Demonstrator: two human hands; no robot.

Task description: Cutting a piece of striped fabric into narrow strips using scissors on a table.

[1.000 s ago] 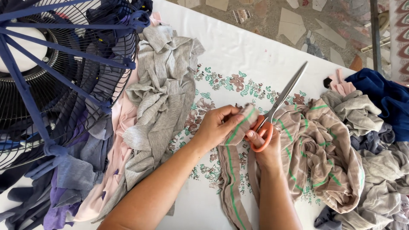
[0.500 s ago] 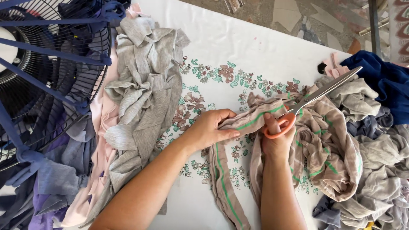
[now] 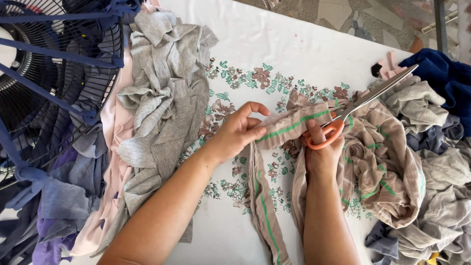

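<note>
My left hand (image 3: 240, 130) pinches one end of a beige cloth strip with green stripes (image 3: 289, 125), held taut above the table. My right hand (image 3: 321, 152) grips orange-handled scissors (image 3: 346, 115), fingers through the loops. The blades point up and to the right, lying along the strip where it joins the bunched beige striped fabric (image 3: 380, 167). A long tail of the same cloth (image 3: 265, 211) hangs down toward the table's near edge between my forearms.
A white tablecloth with a floral print (image 3: 274, 49) covers the table. Grey cloth strips (image 3: 162, 98) are piled to the left, beside pink cloth and a dark fan cage (image 3: 49, 73) draped with blue strips. Grey and blue fabric (image 3: 436, 113) is heaped at the right.
The scissors swung from pointing up to lying rightward along the strip. My left hand pulled the strip's end up and taut, fingers now lifted. The view shifted slightly.
</note>
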